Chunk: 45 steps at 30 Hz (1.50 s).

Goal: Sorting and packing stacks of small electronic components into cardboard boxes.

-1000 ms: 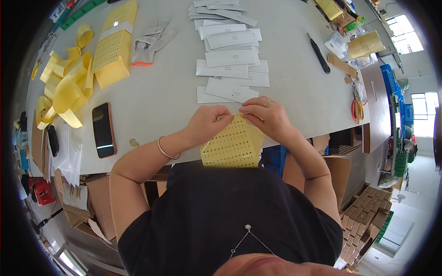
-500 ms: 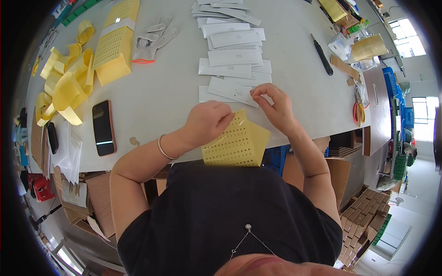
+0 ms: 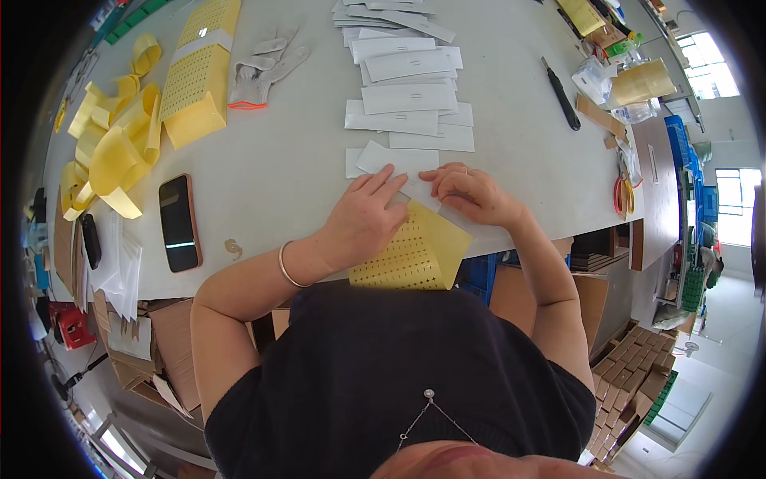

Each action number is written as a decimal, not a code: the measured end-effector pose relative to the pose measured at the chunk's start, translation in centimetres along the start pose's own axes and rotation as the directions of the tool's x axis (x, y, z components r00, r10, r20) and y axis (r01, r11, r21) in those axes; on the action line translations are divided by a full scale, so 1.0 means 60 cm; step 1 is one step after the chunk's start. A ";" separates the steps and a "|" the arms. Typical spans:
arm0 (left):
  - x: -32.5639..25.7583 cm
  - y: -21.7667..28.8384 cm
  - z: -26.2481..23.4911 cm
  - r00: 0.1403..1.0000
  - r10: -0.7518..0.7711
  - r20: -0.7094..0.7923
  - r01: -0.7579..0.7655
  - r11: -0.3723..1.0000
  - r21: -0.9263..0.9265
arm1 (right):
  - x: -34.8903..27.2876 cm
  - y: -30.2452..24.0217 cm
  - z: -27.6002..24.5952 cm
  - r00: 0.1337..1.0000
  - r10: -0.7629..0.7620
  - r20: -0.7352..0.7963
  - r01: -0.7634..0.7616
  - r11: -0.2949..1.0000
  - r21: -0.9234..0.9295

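Note:
My left hand (image 3: 361, 217) lies with fingers stretched out over the lower edge of a white paper card (image 3: 385, 158), fingertips resting on it. At the card's right end my right hand (image 3: 476, 197) has its fingers bent together, tips at the card; whatever they may hold is too small to make out. Below both hands a yellow sheet (image 3: 399, 255) with rows of small dark marks hangs over the table edge against my black top, its right side folded. Beyond the hands runs an overlapping column of white paper cards (image 3: 408, 97), several with small dark marks.
On the left are curled yellow strips (image 3: 124, 160), a stack of yellow sheets (image 3: 194, 88), a grey glove (image 3: 263, 72) and a phone (image 3: 180, 223). To the right lie a black utility knife (image 3: 562, 96) and scissors (image 3: 622, 191). Cardboard boxes (image 3: 630, 367) stand below.
My left hand has opened from a closed grip and laid its fingers on the card. My right hand has moved slightly left and down onto the card, which sits a little turned.

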<state>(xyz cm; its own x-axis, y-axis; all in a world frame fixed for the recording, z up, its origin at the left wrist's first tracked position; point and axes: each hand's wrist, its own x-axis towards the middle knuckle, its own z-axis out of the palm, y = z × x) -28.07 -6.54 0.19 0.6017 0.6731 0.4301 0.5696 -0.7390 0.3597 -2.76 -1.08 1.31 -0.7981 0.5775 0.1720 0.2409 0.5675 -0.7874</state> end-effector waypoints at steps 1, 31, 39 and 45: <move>-0.002 -0.001 0.004 1.000 0.000 0.001 0.000 1.000 0.000 | 0.000 -0.001 -0.001 0.997 0.073 -0.010 -0.072 0.991 0.112; 0.001 -0.013 0.009 0.998 -0.010 -0.059 0.003 0.993 -0.116 | 0.179 0.049 -0.059 0.880 0.294 -0.374 -0.408 0.871 -0.275; 0.006 -0.009 0.004 0.980 -0.175 -0.093 0.139 0.943 -0.304 | 0.134 0.047 -0.060 0.973 -0.002 -0.231 -0.150 0.756 -0.637; 0.006 -0.010 -0.003 0.973 -0.227 -0.048 0.200 0.926 -0.320 | 0.084 -0.026 -0.012 0.994 0.101 -0.042 -0.109 0.876 -0.470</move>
<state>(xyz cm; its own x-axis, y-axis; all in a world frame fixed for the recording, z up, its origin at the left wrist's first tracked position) -28.30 -5.85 0.29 0.4295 0.8210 0.3762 0.4684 -0.5587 0.6844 -6.77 1.39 3.85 -0.7457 0.6561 0.1160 0.5576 0.7099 -0.4302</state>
